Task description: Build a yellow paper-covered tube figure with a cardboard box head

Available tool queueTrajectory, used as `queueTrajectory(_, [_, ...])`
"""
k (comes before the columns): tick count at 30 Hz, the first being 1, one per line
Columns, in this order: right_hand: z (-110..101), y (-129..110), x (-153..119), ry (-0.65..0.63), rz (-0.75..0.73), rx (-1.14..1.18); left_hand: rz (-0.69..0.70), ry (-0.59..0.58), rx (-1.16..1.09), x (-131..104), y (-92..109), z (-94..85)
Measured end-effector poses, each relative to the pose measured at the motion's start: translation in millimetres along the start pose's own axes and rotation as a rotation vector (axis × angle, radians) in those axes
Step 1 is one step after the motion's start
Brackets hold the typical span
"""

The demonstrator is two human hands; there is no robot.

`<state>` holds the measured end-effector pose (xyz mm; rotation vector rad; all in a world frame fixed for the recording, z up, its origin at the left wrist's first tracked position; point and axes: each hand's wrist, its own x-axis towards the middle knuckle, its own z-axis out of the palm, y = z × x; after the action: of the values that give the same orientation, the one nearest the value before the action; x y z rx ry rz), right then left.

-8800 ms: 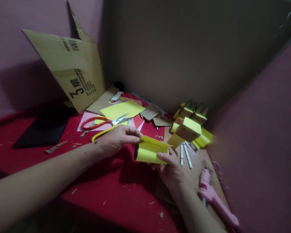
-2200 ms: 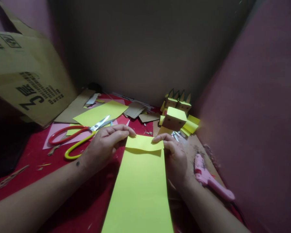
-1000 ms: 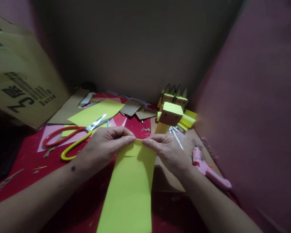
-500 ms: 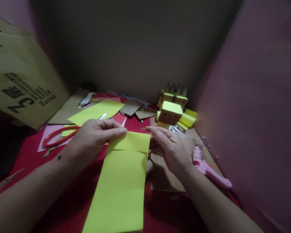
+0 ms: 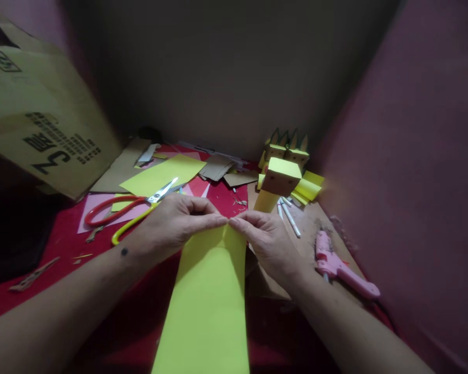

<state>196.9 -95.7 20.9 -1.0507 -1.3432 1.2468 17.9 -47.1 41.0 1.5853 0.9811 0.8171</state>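
Note:
A long yellow paper strip (image 5: 208, 301) hangs toward me from both hands, its far edge pinched near the middle. My left hand (image 5: 187, 218) closes thumb and finger on that edge from the left. From the right, my right hand (image 5: 269, 239) pinches the same edge, its fingertips almost touching those of my left hand. Red and yellow-handled scissors (image 5: 154, 199) lie just beyond my left wrist. Past my right hand stands a yellow and brown paper box shape (image 5: 283, 176).
A large cardboard box (image 5: 50, 119) leans at the left. At the right lies a pink glue gun (image 5: 341, 270) on cardboard (image 5: 315, 228). Yellow sheets (image 5: 167, 174), cardboard scraps (image 5: 215, 167) and white sticks (image 5: 290, 218) lie around the red table (image 5: 68, 270).
My right hand has moved in to grip the paper's far edge beside my left fingertips. The fold line across the strip no longer shows. The view has shifted slightly.

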Motion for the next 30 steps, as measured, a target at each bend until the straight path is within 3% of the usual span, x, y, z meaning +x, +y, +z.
queueTrajectory(3, [-5,-2,0,0.073,-0.033,-0.067,-0.029,0.009,-0.065,5,2,-12.5])
queueTrajectory(7, [-20,-4,4,0.199,-0.006,0.028,0.079,0.170,0.014,10,5,-34.5])
queueTrajectory(9, [-25,-5,5,0.222,0.011,0.076,0.109,0.233,-0.045,11,5,-36.8])
queueTrajectory(12, [-24,-7,5,0.200,0.004,0.050,0.123,0.173,-0.093,9,2,-24.8])
queueTrajectory(15, [-19,-9,4,0.169,0.003,0.039,0.025,0.029,-0.012,4,0,-5.3])
queueTrajectory(18, [-15,-11,4,0.119,0.032,0.055,-0.021,-0.025,-0.004,-2,1,7.0])
queueTrajectory(25, [-13,-11,6,0.061,0.147,0.004,0.007,-0.069,0.038,-4,4,10.2])
queueTrajectory(30, [-17,-7,8,0.082,0.124,0.081,-0.050,0.044,-0.127,-1,2,0.8])
